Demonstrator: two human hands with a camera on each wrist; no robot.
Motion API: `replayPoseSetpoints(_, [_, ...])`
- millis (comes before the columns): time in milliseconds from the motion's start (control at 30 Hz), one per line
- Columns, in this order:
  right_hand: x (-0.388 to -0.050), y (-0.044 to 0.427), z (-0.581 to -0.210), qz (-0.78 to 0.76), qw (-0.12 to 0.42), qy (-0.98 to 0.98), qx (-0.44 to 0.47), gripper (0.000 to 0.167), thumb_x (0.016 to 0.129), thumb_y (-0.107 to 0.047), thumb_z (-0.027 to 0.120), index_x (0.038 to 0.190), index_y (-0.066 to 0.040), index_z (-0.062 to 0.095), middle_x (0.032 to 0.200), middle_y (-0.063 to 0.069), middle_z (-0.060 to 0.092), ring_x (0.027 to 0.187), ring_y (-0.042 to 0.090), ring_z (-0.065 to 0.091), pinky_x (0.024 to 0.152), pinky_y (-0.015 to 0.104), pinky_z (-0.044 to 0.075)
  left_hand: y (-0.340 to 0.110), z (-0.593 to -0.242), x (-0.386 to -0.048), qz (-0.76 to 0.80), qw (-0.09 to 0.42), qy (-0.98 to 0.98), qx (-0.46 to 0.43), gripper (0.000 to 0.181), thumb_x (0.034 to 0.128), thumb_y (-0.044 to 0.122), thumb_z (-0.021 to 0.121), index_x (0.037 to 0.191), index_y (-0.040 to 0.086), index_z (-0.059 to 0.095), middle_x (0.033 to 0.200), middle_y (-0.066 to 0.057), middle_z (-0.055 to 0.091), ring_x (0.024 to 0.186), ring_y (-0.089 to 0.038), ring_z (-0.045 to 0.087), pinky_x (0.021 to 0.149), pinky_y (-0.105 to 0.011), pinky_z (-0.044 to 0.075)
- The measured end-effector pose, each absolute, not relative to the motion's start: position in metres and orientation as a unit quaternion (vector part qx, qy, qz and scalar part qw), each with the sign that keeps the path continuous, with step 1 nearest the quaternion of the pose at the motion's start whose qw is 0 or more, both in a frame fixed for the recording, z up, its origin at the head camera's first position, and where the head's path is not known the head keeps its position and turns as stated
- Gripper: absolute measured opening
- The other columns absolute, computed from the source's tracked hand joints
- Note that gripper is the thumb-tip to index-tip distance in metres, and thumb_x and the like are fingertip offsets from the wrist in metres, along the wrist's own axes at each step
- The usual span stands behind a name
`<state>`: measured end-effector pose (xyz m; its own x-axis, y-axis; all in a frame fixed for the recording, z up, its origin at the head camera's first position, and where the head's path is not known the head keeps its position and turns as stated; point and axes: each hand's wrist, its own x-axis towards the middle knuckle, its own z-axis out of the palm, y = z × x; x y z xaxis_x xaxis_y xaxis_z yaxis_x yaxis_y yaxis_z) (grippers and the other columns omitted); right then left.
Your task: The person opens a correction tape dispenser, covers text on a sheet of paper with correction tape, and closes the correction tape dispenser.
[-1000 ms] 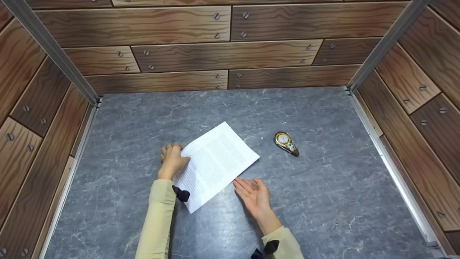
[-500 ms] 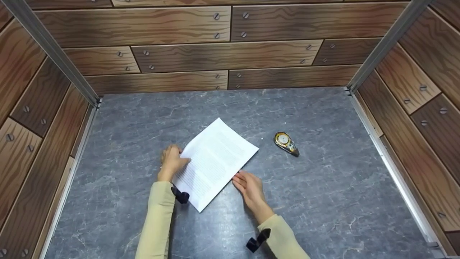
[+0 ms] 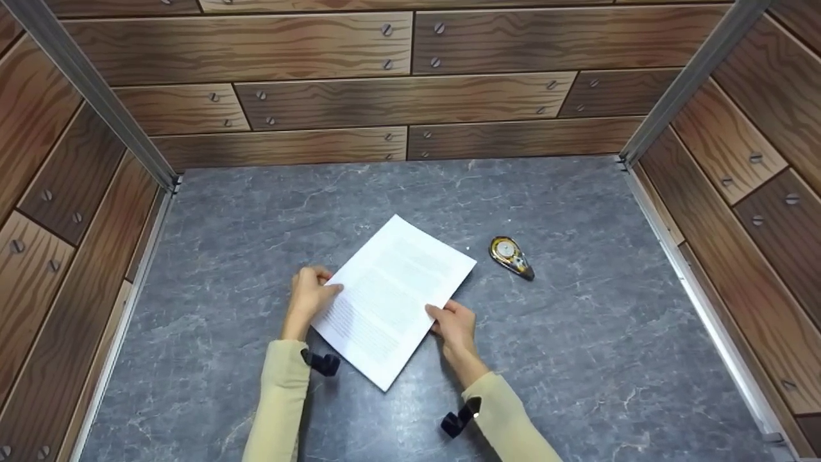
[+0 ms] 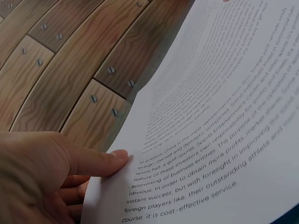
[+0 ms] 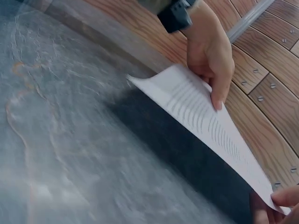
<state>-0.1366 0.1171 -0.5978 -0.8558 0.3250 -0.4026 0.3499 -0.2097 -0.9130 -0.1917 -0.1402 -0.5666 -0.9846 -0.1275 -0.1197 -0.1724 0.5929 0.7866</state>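
A white sheet of paper (image 3: 391, 295) printed with lines of text is held slantwise over the grey marbled surface. My left hand (image 3: 310, 300) pinches its left edge, with the thumb on top of the print and the fingers underneath, as the left wrist view shows on the paper (image 4: 187, 121). My right hand (image 3: 457, 326) pinches the opposite edge, thumb above and fingers below. In the right wrist view the paper (image 5: 191, 105) bows and stands clear of the surface, with a dark shadow beneath it.
A teardrop-shaped correction tape (image 3: 511, 258) in gold and black lies right of the paper. Small white specks lie near it. Wood-patterned walls (image 3: 321, 102) and metal posts (image 3: 693, 83) enclose the surface at the back and sides.
My right hand moved up from beside the sheet with straight fingers and now pinches its right edge. The paper has turned and its near corner has swung rightward. The correction tape stayed put.
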Motion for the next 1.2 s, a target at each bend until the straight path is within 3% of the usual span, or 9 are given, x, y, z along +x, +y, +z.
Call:
replayPoseSetpoints(200, [-0.15,0.133,-0.588,-0.743,-0.008,0.608,0.279,0.023,0.085,0.003,0.071,0.105,0.014,0.066,0.081,0.009,0.067,0.068,0.016,0.065,0.063,0.028,0.057,-0.133,-0.557,-0.172,0.481,0.016,0.871,-0.099,0.012,0.0825,0.007,0.078,0.084,-0.002,0.07,0.07,-0.004,0.057,0.063,-0.016,0.048,0.057,-0.027,0.039])
replayPoseSetpoints(367, [-0.16,0.149,-0.578,-0.717,-0.03,0.635,0.287,0.026,0.083,0.0,0.074,0.105,0.013,0.067,0.087,0.009,0.065,0.077,0.016,0.059,0.067,0.025,0.053,-0.118,-0.557,-0.15,0.53,0.003,0.841,-0.111,0.014,0.0818,0.007,0.078,0.08,-0.002,0.068,0.063,-0.001,0.06,0.054,-0.01,0.049,0.051,-0.023,0.041])
replayPoseSetpoints(600, [-0.172,0.168,-0.57,-0.711,-0.003,0.654,0.259,0.025,0.086,-0.004,0.074,0.105,0.011,0.068,0.084,0.011,0.068,0.07,0.017,0.063,0.063,0.026,0.054,-0.095,-0.559,-0.118,0.608,0.005,0.784,-0.128,0.015,0.0837,0.004,0.075,0.08,-0.004,0.063,0.063,-0.005,0.066,0.05,-0.011,0.057,0.046,-0.023,0.049])
replayPoseSetpoints(800, [-0.179,0.183,-0.57,-0.705,0.04,0.664,0.244,0.025,0.088,-0.006,0.073,0.107,0.01,0.068,0.083,0.011,0.07,0.066,0.017,0.066,0.06,0.027,0.055,-0.074,-0.568,-0.094,0.639,0.003,0.758,-0.134,0.018,0.0842,0.003,0.074,0.077,-0.001,0.058,0.054,0.001,0.057,0.045,-0.006,0.049,0.041,-0.018,0.04])
replayPoseSetpoints(1000, [-0.181,0.192,-0.579,-0.677,0.028,0.698,0.232,0.025,0.087,-0.006,0.074,0.106,0.009,0.07,0.085,0.012,0.07,0.066,0.016,0.065,0.061,0.026,0.054,-0.058,-0.585,-0.085,0.64,-0.023,0.755,-0.141,0.024,0.0849,0.002,0.074,0.073,0.003,0.053,0.05,0.007,0.046,0.044,-0.004,0.039,0.041,-0.016,0.028])
replayPoseSetpoints(1200, [-0.178,0.196,-0.595,-0.614,0.003,0.76,0.213,0.02,0.084,-0.008,0.076,0.098,0.006,0.072,0.087,0.011,0.07,0.071,0.016,0.062,0.065,0.025,0.05,-0.053,-0.602,-0.084,0.605,-0.042,0.782,-0.147,0.015,0.0867,0.002,0.071,0.076,-0.001,0.061,0.058,-0.004,0.063,0.048,-0.007,0.049,0.042,-0.019,0.035])
